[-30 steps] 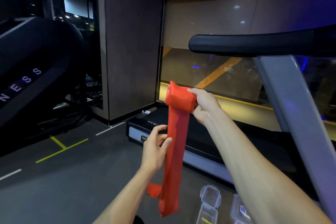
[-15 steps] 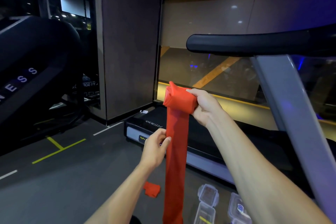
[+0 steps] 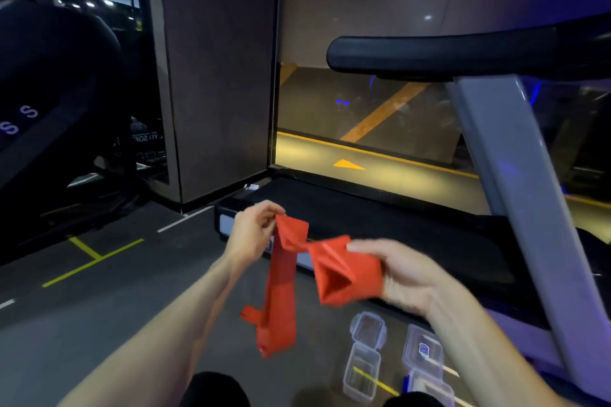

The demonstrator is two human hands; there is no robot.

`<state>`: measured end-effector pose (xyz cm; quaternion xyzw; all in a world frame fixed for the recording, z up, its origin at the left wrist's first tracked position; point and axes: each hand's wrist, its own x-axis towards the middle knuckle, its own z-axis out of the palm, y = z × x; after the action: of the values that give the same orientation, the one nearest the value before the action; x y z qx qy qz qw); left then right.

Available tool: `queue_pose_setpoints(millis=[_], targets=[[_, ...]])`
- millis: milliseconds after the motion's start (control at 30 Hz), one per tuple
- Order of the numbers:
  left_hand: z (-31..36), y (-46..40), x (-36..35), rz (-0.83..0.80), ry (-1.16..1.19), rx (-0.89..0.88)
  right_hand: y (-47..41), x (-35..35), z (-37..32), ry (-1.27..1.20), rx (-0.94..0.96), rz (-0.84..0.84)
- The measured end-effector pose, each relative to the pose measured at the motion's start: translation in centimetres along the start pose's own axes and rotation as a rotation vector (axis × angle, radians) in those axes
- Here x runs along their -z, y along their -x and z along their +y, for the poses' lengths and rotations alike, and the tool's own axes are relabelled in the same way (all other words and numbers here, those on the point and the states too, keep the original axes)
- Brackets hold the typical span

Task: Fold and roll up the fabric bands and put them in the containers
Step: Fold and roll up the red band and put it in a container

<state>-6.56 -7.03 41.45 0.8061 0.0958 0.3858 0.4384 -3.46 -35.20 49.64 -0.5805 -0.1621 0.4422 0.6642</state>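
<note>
Holding a red fabric band (image 3: 287, 281) between both hands in front of the body, the person has both bare forearms reaching forward and slightly inward. The left hand (image 3: 253, 233) is raised, wrist bent, its fingers (image 3: 264, 213) curled together and pinching the band's upper edge. From that pinch one length of the band hangs straight down, its lower end folded and bunched above the dark floor (image 3: 99, 307). Another part runs across to the right hand (image 3: 401, 277), which sits lower and nearer the camera, palm turned inward. That hand's fingers are clamped on a loosely rolled, partly opened bundle of the band, with the thumb lying along its top; the bundle's open end faces the camera and shows a hollow inside. The right hand is somewhat blurred.

Below the right forearm, on the floor, stand clear plastic containers: one (image 3: 362, 370) open with its hinged lid (image 3: 368, 329) laid back, and just to its right another container (image 3: 423, 352) with a small blue label on its lid. They lie just beside the edge of a treadmill deck (image 3: 396, 235), whose grey upright (image 3: 515, 175) and black handrail (image 3: 446, 53) rise at the right
</note>
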Motion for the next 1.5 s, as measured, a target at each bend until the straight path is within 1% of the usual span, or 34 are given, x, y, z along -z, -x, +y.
queue_pose_setpoints(millis=[100,167,300,500,700,867,933,1067,1133,1267,1367,1500], targets=[[-0.2,-0.1,0.6,-0.034,0.02,-0.022,-1.3,1.1,4.2,-0.013,-0.158,0.034],[-0.3,0.2,0.8,-0.061,0.023,-0.033,-2.7,1.1,5.4,-0.041,-0.181,0.055],[-0.3,0.9,0.7,-0.093,0.027,-0.058,-6.5,0.0,4.7,-0.069,-0.121,0.047],[0.1,2.1,0.3,-0.136,0.121,-0.12,-10.9,-0.9,3.1,-0.171,-0.048,0.113],[1.1,2.9,0.2,-0.26,0.196,-0.137,-11.7,-0.3,2.7,-0.136,-0.085,0.052],[1.5,3.3,0.2,-0.342,0.21,-0.12,-11.7,0.2,2.5,-0.05,-0.086,0.087],[1.5,3.4,0.2,-0.346,0.212,-0.112,-12.0,0.1,2.6,-0.047,-0.073,0.114],[0.2,3.5,0.2,-0.279,0.208,-0.087,-13.1,-0.5,2.8,-0.036,-0.055,0.112],[-1.1,3.5,0.3,-0.263,0.232,-0.048,-14.2,-0.7,2.8,-0.021,-0.047,0.123],[-5.8,3.3,0.5,-0.235,0.232,0.068,-18.0,-0.9,3.4,-0.025,-0.069,0.141],[-11.8,3.8,-0.2,-0.216,0.15,0.185,-21.8,-0.8,4.2,-0.05,-0.098,0.136],[-21.6,5.7,-2.6,-0.176,0.042,0.395,-26.5,-0.5,5.6,-0.087,-0.12,0.114]])
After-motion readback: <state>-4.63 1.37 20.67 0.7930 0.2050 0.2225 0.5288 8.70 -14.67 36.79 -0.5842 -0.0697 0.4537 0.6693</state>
